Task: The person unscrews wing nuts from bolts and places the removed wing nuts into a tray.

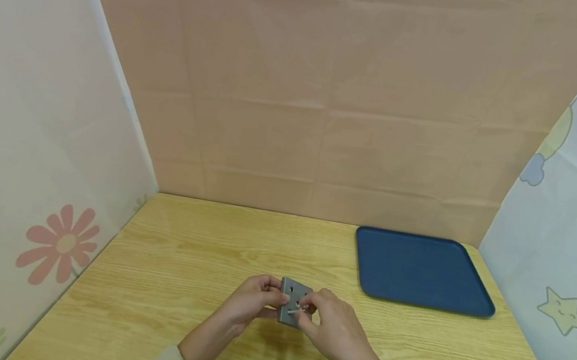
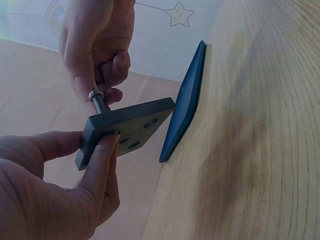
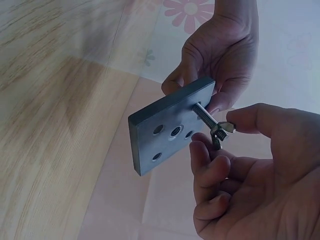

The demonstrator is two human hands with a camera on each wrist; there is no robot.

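A grey metal plate (image 1: 294,296) with several round holes is held up over the table in front of me, tilted. My left hand (image 1: 250,298) grips it by one edge, thumb on one face and fingers on the other. Out of a hole near that edge sticks a threaded bolt (image 3: 203,113). Near its free end sits a wing nut (image 3: 219,133), a gap of bare thread between it and the plate. My right hand (image 1: 337,327) pinches the wing nut between thumb and fingers. The bolt's other end is hidden behind the left fingers.
A dark blue tray (image 1: 422,272) lies at the back right of the wooden table (image 1: 187,239). A brown paper-like backdrop (image 1: 333,85) stands behind, with patterned white sheets on both sides.
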